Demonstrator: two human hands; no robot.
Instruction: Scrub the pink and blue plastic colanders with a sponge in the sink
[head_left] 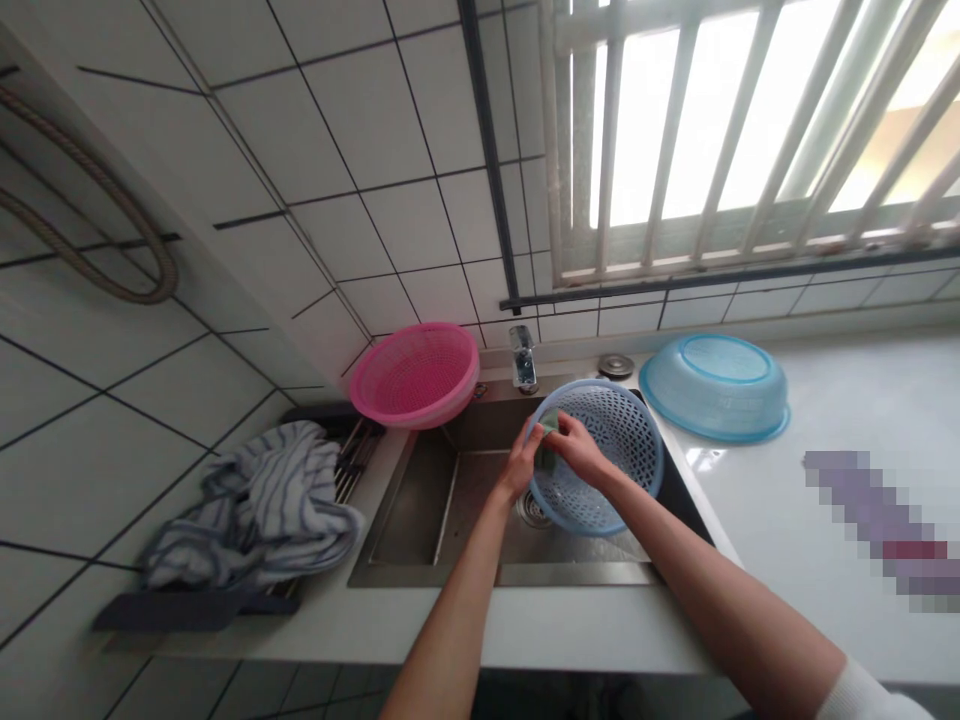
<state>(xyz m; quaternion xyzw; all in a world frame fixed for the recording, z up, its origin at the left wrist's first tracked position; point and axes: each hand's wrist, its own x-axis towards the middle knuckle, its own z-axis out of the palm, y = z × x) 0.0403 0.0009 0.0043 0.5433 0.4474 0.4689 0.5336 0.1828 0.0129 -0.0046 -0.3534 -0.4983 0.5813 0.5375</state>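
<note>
Over the stainless steel sink (pixel 420 500), both hands work on a light-blue perforated plastic colander (pixel 622 430). The colander is tilted on edge above the sink basin, opening facing the person, lower rim just above the round metal drain (pixel 531 508). Left hand (pixel 520 465) is at the colander's left rim, fingers (pixel 532 442) curled closed around the edge. Right hand (pixel 581 450) reaches in from the right, fingers (pixel 564 428) clamped on a green scouring sponge (pixel 549 424) pressed against the rim near the left hand. The two hands are almost touching.

Behind the sink stands a short chrome faucet (pixel 523 358), with a small round metal cap (pixel 616 365) just right of it. A pink perforated plastic colander (pixel 415 375) leans at the sink's back-left corner, tilted toward the basin. A pale-blue plastic wash basin (pixel 712 385) lies upside down on the white counter (pixel 787 520), right of the sink, near but apart from the held colander. Left of the sink, a crumpled grey-and-white striped towel (pixel 262 500) covers a dark drying rack (pixel 195 608). A beige hose (pixel 112 260) loops along the tiled wall at far left. A blurred patch masks part of the counter at right.
</note>
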